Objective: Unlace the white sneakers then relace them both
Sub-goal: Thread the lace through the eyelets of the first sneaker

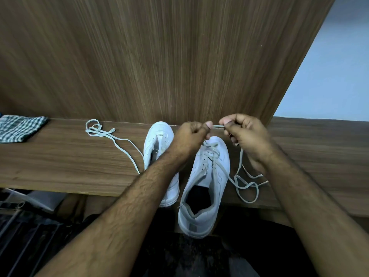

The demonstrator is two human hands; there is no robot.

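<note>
Two white sneakers stand on a wooden shelf, toes toward the back panel. The left sneaker point(159, 140) has bare eyelets, and its loose white lace point(111, 134) lies on the shelf to its left. The right sneaker point(205, 186) carries a lace point(216, 162) through its front eyelets, and its heel overhangs the shelf edge. My left hand point(191, 134) and my right hand point(243, 132) pinch a short stretch of that lace taut between them above the toe. The lace's free ends point(247, 184) trail in loops on the shelf right of the shoe.
The wooden shelf point(60, 162) runs across the view with a tall wood-grain panel point(159, 56) behind it. A folded checked cloth point(18, 127) lies at the far left. Below the front edge are a metal rack point(24, 226) and dark clothing.
</note>
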